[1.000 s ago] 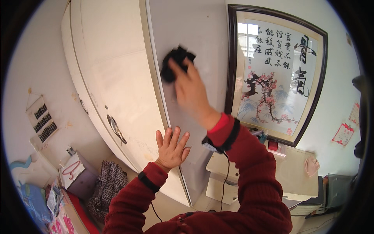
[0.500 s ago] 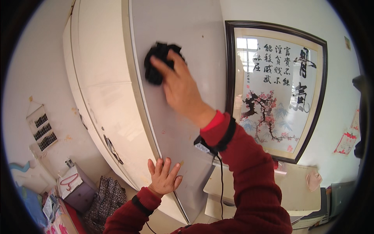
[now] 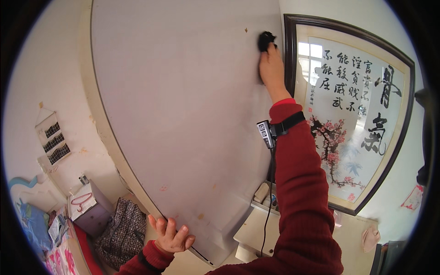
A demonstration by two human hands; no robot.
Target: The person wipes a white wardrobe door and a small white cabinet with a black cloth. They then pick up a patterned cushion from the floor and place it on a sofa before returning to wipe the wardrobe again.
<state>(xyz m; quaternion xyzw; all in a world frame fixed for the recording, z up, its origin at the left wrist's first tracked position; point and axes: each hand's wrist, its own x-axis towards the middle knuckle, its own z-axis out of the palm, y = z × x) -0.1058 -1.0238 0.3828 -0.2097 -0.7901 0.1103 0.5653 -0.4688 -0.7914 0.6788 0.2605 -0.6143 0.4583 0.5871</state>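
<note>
High on the pale grey side panel (image 3: pixel 183 105) of a tall wardrobe, my right hand (image 3: pixel 273 73) presses a bunched black cloth (image 3: pixel 266 41) to the surface. It is close to the panel's far right edge, beside the framed picture. My fingers are closed on the cloth and partly hidden by the hand. Low down, my left hand (image 3: pixel 170 236) is at the panel's front edge with fingers spread, holding nothing. Whether its palm touches the edge I cannot tell. A strapped-on small device (image 3: pixel 264 134) sits at my right wrist, and a black cable hangs from it.
A dark-framed picture (image 3: pixel 288 59) with calligraphy and blossoms hangs on the right wall. Below stand a cream cabinet (image 3: pixel 256 229) and a tray of small items (image 3: pixel 262 195). At lower left are a patterned cloth bundle (image 3: pixel 121 229), a drawer unit (image 3: pixel 94 206) and a bed (image 3: pixel 59 256).
My right hand has swept the black cloth rightward across the panel, from near its front edge to beside the picture frame. My left hand stays low at the front edge. The view has shifted.
</note>
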